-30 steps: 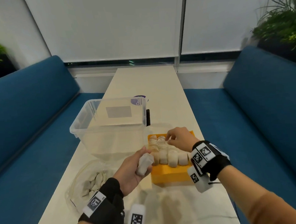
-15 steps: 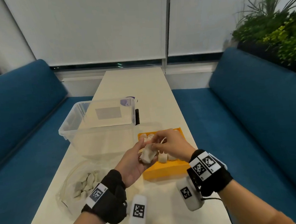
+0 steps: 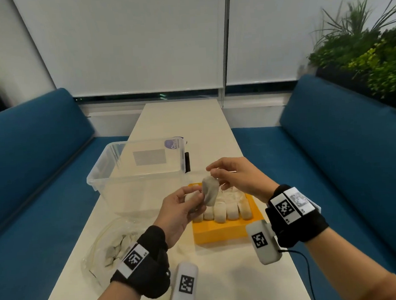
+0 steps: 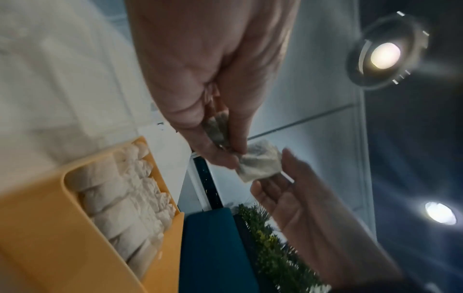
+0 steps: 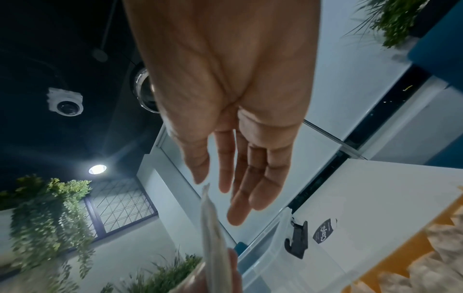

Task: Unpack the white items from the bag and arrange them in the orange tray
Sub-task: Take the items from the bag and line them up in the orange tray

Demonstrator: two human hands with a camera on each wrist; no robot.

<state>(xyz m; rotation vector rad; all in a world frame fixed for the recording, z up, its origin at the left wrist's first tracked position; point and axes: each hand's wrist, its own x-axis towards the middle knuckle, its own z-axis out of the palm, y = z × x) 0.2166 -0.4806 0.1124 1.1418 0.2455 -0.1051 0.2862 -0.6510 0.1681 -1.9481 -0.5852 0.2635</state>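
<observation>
So we've got one white item (image 3: 210, 190) up in the air above the orange tray (image 3: 223, 231), pinched at its lower edge by our left hand (image 3: 181, 211). There looks to be a second piece tucked in that same hand, though from the left wrist view it's too blurry to be sure. Our right hand (image 3: 239, 177) is right beside the item's top; in the right wrist view the fingers are stretched out straight and loose, not wrapped around anything, so we'd call it released, maybe just brushing the item.

The tray sits on the counter (image 3: 183, 118) and already has rows of white items (image 3: 226, 209) standing side by side in it. Left of it, nearer to us, is the clear bag (image 3: 99, 255), with more white pieces inside. Just behind the tray and bag is a clear plastic bin (image 3: 136, 174). Blue benches (image 3: 345, 154) run along both sides, and there are plants (image 3: 369, 56) off to the right.
</observation>
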